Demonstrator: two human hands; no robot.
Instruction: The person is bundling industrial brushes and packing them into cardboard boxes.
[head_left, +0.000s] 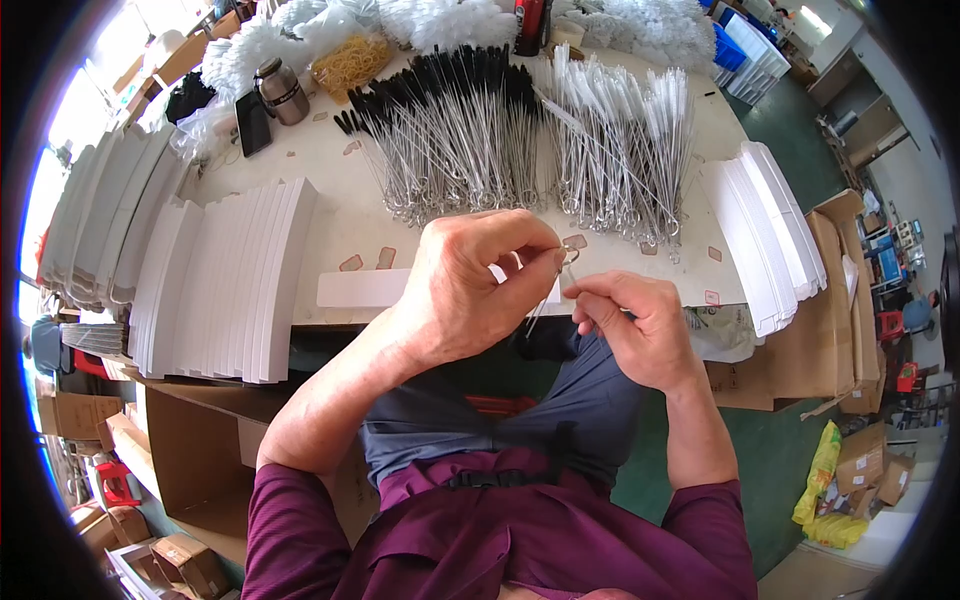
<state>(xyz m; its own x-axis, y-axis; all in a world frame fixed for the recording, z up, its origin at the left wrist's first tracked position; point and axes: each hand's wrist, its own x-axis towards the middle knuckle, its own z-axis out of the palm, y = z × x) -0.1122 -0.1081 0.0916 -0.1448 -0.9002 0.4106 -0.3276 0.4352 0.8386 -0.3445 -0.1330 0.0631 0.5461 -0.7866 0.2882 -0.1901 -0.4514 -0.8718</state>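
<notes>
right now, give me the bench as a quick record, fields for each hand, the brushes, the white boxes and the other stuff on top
left hand: pinching looped metal wire at the fingertips
right hand: fingers curled close beside the wire; grip unclear
dark brushes: black-tipped pile, far side, middle of the table
pale brushes: white-tipped pile, just right of the black-tipped one
white boxes: row at left, smaller stack at right
other items: metal flask, yellow bands
</notes>
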